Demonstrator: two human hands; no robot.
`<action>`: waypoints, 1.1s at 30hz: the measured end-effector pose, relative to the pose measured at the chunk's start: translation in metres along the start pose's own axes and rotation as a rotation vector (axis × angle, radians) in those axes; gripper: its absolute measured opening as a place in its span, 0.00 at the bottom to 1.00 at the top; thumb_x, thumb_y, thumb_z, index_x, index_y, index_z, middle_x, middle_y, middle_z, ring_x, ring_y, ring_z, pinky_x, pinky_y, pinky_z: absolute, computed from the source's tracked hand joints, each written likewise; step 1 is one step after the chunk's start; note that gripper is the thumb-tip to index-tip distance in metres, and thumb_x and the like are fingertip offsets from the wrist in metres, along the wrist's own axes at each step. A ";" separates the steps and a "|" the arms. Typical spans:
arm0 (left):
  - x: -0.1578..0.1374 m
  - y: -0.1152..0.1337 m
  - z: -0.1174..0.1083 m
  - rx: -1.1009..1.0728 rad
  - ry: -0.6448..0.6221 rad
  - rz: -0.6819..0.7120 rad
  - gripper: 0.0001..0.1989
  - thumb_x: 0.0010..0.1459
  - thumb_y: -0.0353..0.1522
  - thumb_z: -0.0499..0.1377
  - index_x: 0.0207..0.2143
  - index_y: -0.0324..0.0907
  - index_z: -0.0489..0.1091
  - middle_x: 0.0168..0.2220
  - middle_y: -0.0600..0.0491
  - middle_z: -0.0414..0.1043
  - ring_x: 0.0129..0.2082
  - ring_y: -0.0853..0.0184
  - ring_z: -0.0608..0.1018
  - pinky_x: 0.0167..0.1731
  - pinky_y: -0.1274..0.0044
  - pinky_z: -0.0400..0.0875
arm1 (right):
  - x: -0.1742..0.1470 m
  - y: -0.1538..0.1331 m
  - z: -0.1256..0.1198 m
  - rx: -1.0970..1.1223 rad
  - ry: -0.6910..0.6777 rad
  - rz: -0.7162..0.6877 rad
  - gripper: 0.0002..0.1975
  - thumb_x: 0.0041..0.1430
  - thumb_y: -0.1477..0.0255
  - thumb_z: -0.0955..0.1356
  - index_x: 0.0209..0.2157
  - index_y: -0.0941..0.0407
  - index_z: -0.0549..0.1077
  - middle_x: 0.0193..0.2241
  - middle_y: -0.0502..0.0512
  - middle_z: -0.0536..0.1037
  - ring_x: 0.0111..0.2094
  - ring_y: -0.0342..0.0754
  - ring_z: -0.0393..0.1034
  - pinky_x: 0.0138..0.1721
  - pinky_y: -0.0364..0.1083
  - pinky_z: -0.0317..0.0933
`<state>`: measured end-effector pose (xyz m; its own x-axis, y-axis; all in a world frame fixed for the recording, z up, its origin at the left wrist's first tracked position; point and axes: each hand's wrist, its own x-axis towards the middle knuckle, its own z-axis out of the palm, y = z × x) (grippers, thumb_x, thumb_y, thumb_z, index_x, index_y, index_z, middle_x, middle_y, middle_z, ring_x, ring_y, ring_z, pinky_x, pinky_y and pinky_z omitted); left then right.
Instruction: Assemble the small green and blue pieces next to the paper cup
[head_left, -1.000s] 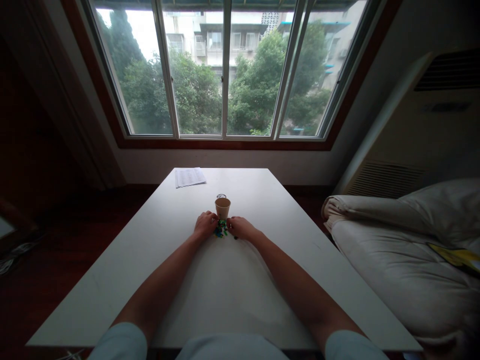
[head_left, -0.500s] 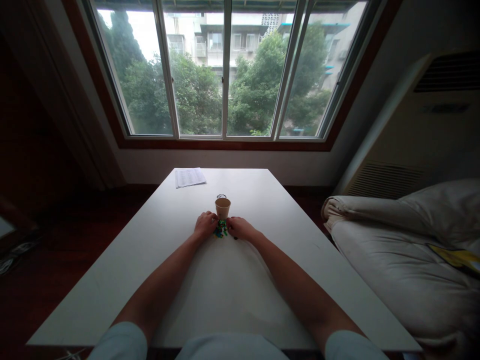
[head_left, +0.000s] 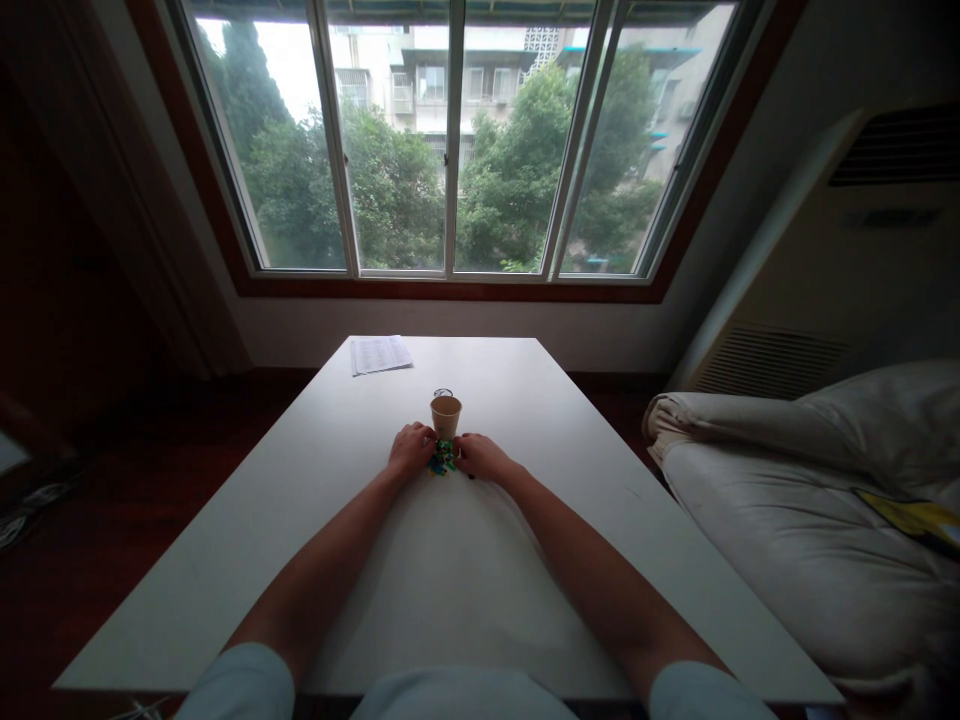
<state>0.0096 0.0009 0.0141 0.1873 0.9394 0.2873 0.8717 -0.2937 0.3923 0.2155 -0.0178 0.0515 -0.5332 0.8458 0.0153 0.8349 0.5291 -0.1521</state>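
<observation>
A brown paper cup [head_left: 446, 417] stands upright on the white table. Just in front of it lies a small pile of tiny beads or similar pieces [head_left: 443, 457], in green, blue, red and yellow. My left hand [head_left: 411, 447] rests at the pile's left edge, its fingers curled and drawn together beside the cup's base. From the right, my right hand [head_left: 481, 456] reaches to the other edge with thumb and fingers in a pinch. What either hand holds, if anything, is too small to make out. Near my right fingertips is a small dark spot.
A thin dark loop [head_left: 443, 392] lies behind the cup. Printed sheets of paper [head_left: 381, 354] sit at the far left of the white table [head_left: 465, 590]. To the right is a pale padded sofa [head_left: 795, 510]; a window [head_left: 450, 160] spans the far wall.
Both hands stay by the pile with barely any movement. Some of the coloured pieces appear slightly shifted; the cup keeps its place.
</observation>
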 end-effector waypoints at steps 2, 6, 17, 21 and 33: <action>0.000 0.000 0.001 0.002 -0.006 -0.001 0.11 0.61 0.34 0.57 0.42 0.45 0.79 0.45 0.48 0.76 0.47 0.61 0.74 0.48 0.73 0.65 | 0.000 -0.001 -0.001 -0.006 -0.006 -0.012 0.07 0.63 0.71 0.68 0.41 0.55 0.77 0.41 0.56 0.79 0.41 0.48 0.72 0.38 0.41 0.56; 0.000 -0.001 0.001 0.009 -0.007 -0.008 0.11 0.61 0.34 0.57 0.42 0.45 0.79 0.46 0.48 0.76 0.48 0.62 0.74 0.50 0.73 0.65 | 0.001 -0.002 -0.002 -0.022 -0.007 -0.009 0.08 0.64 0.73 0.66 0.39 0.55 0.78 0.40 0.56 0.79 0.40 0.48 0.72 0.38 0.41 0.56; 0.000 -0.002 0.002 -0.001 0.005 0.007 0.11 0.61 0.34 0.57 0.42 0.46 0.79 0.46 0.49 0.76 0.46 0.62 0.74 0.48 0.74 0.65 | 0.002 0.007 0.003 -0.002 -0.001 -0.023 0.10 0.60 0.72 0.69 0.44 0.55 0.76 0.42 0.56 0.79 0.42 0.49 0.72 0.38 0.41 0.56; 0.001 -0.003 0.003 0.003 0.005 0.009 0.11 0.61 0.34 0.57 0.41 0.46 0.79 0.46 0.49 0.76 0.47 0.62 0.74 0.48 0.73 0.66 | 0.002 0.005 0.001 -0.021 -0.026 -0.029 0.08 0.61 0.73 0.67 0.42 0.55 0.77 0.41 0.56 0.79 0.41 0.48 0.73 0.38 0.41 0.56; 0.001 -0.004 0.003 0.006 -0.001 0.017 0.11 0.61 0.33 0.57 0.42 0.45 0.78 0.45 0.49 0.76 0.46 0.62 0.74 0.47 0.74 0.65 | 0.002 0.004 0.003 -0.038 -0.007 0.002 0.07 0.59 0.74 0.68 0.39 0.56 0.76 0.40 0.57 0.78 0.39 0.48 0.71 0.35 0.42 0.52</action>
<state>0.0078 0.0033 0.0104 0.2030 0.9344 0.2928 0.8710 -0.3090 0.3821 0.2173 -0.0148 0.0476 -0.5326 0.8463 0.0080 0.8403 0.5299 -0.1147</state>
